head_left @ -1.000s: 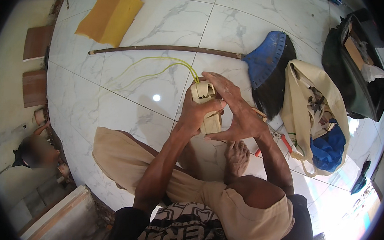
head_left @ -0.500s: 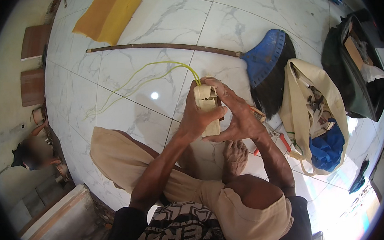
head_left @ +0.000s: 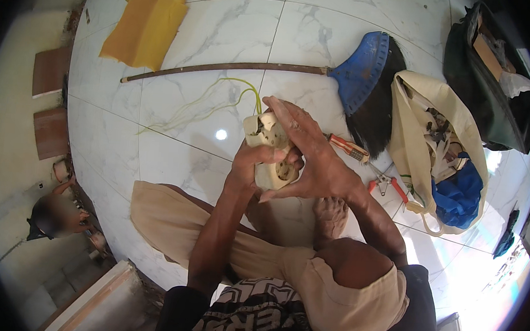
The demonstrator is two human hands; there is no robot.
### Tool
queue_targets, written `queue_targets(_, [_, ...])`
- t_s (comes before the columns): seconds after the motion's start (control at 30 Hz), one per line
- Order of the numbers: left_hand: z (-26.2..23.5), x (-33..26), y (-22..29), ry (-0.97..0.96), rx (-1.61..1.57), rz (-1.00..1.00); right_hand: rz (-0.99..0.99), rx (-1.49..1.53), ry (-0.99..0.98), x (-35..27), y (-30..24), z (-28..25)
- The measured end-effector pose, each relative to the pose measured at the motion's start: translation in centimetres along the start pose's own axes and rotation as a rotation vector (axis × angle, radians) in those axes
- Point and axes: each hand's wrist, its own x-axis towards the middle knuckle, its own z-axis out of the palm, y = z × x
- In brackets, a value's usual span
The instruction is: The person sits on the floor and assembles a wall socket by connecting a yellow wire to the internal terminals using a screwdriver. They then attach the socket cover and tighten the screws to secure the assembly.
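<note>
A cream-coloured socket block [head_left: 273,137] with two round recesses is held between both my hands, its recessed face turned up. My left hand [head_left: 248,165] grips its left side, the thumb lying across the middle between the recesses. Around the right side and the top end curls my right hand [head_left: 321,158], covering part of the block. Thin yellow-green wires [head_left: 249,92] come out near the top end and loop to the left over the tiles.
A broom [head_left: 363,71] with a blue head lies beyond my hands, near a yellow cloth or sheet [head_left: 144,29]. To the right are an orange-handled tool [head_left: 345,147], red-handled pliers [head_left: 391,186], a cream bag [head_left: 407,125] and a dark bag [head_left: 483,75]. Another person [head_left: 56,213] is at far left.
The socket block has been tipped so that its round recesses now face up, and it has moved slightly left. Both hands still hold it. The wires have shifted with it.
</note>
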Motion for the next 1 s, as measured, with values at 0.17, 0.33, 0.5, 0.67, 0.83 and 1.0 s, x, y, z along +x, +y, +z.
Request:
queue_targets(0.17, [-0.6,-0.9,0.9,-0.164,-0.163,0.129,0.040,0.353,0.152,-0.8,2.2,-0.9])
queue_targets(0.33, [-0.7,-2.0,4.8,-0.275,-0.143,0.225,0.409,-0.128,0.436,-1.7,10.5,-2.0])
queue_targets(0.5, [-0.9,-1.9,4.8,-0.331,-0.099,0.228,0.170,-0.423,0.322,-1.2,14.3,1.5])
queue_targets(0.67, [-1.2,-1.9,4.7,-0.331,-0.099,0.226,0.113,-0.655,0.181,0.5,15.0,4.3])
queue_targets(0.83, [-1.3,-1.7,4.0,-0.351,-0.110,0.225,0.059,-0.799,0.104,0.5,15.0,5.0])
queue_targets(1.0, [-0.8,-1.6,4.1,-0.326,-0.124,0.228,0.069,-0.844,0.086,0.9,14.8,4.6])
